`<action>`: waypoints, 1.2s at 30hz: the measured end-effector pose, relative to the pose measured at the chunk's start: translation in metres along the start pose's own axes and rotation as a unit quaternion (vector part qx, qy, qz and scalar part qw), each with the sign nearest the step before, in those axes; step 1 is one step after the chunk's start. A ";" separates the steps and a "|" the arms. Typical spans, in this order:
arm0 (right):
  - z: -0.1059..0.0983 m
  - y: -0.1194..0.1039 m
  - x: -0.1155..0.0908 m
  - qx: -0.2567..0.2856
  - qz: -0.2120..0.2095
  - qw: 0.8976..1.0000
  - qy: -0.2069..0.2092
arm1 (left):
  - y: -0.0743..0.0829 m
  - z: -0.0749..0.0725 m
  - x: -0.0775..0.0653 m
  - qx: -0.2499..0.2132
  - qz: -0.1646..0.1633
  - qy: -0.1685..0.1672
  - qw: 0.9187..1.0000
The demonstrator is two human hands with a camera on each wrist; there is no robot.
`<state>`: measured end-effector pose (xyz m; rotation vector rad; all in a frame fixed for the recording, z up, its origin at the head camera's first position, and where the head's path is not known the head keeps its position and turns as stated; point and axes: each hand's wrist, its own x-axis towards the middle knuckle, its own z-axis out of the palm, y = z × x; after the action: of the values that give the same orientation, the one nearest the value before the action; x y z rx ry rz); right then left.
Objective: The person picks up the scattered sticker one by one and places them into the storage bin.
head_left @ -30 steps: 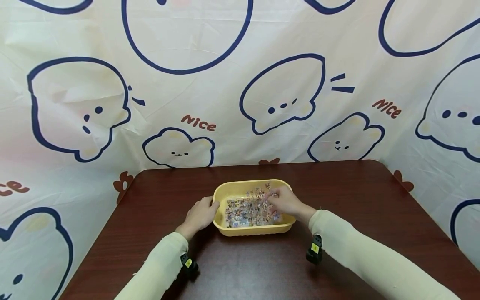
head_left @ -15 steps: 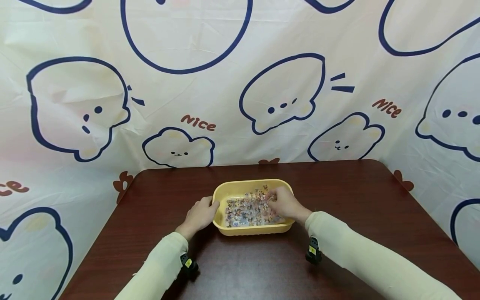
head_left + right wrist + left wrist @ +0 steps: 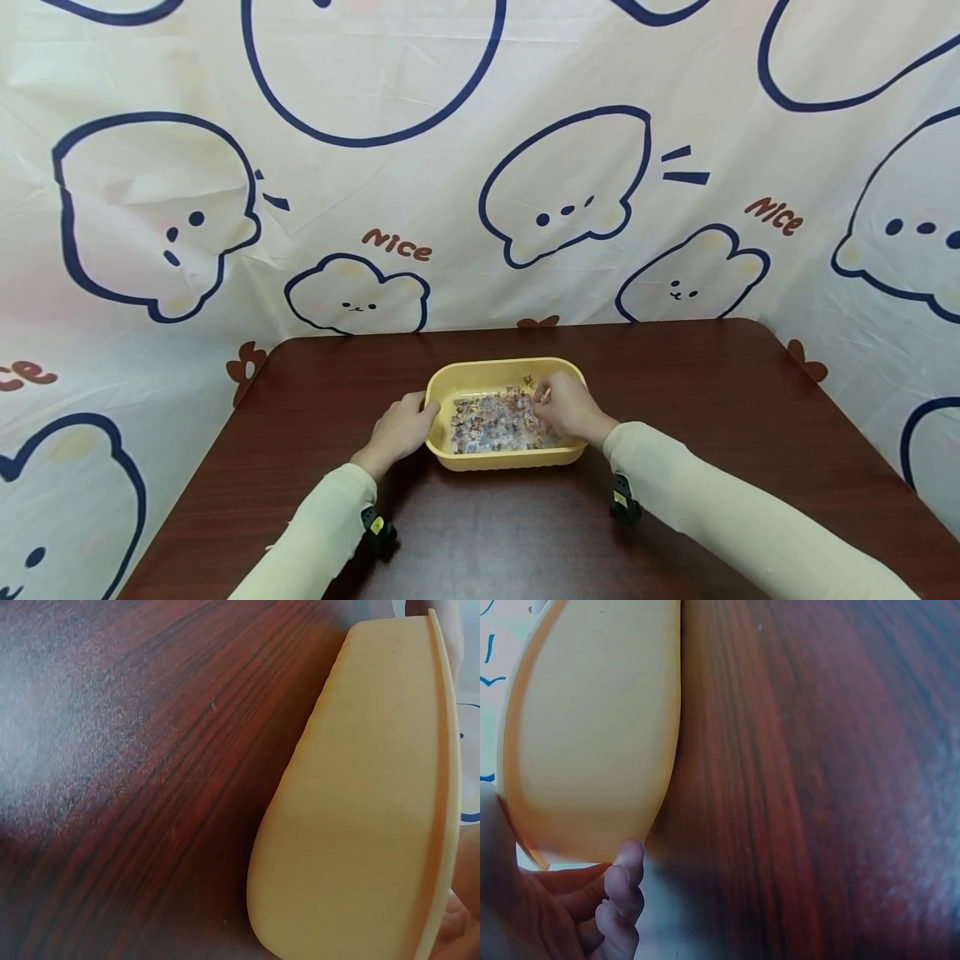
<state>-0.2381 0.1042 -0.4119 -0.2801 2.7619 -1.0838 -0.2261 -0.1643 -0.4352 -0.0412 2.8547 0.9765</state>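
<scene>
A yellow plastic basin [image 3: 465,462] stands on the table, holding a heap of small clear pieces [image 3: 487,425] with colourful printed figures, like stickers. My left hand [image 3: 399,429] grips the basin's left end, thumb over the rim and fingers against the outer wall. That wall fills much of the left wrist view, with curled fingertips [image 3: 630,855] beneath it. Inside the basin's right half, my right hand [image 3: 567,407] has its fingers curled down among the printed pieces, pinching at them. In the right wrist view the basin wall [image 3: 360,787] hides most of this hand.
The dark reddish-brown wooden table [image 3: 495,533] extends around the basin. Behind and at the sides hangs a pale cloth [image 3: 450,192] printed with blue cartoon outlines. A black wrist camera [image 3: 378,529] sits on the left sleeve and another black camera [image 3: 624,500] on the right.
My right hand and forearm have shifted slightly left, its fingers now drawn in tighter. The upper edge of the printed heap has slid a little toward me. My left hand keeps its grip.
</scene>
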 end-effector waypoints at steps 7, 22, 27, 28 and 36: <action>0.001 -0.002 0.002 -0.024 0.001 1.000 0.016 | 0.000 -0.001 0.000 -0.004 0.001 -0.003 1.000; 0.004 -0.004 0.005 -0.067 0.012 0.998 0.000 | 0.002 -0.002 -0.001 -0.005 0.004 -0.003 1.000; 0.005 -0.004 0.004 -0.064 0.017 0.998 -0.018 | 0.001 -0.002 -0.001 -0.003 0.005 -0.001 1.000; 0.005 -0.004 0.004 -0.063 0.017 0.998 -0.021 | 0.001 -0.001 0.000 -0.002 0.005 0.000 1.000; 0.006 -0.003 0.001 -0.068 0.008 0.997 -0.032 | 0.000 0.000 0.001 -0.001 0.004 0.000 1.000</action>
<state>-0.2370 0.0977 -0.4147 -0.3042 2.7786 -0.8695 -0.2270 -0.1644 -0.4358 -0.0309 2.8570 0.9797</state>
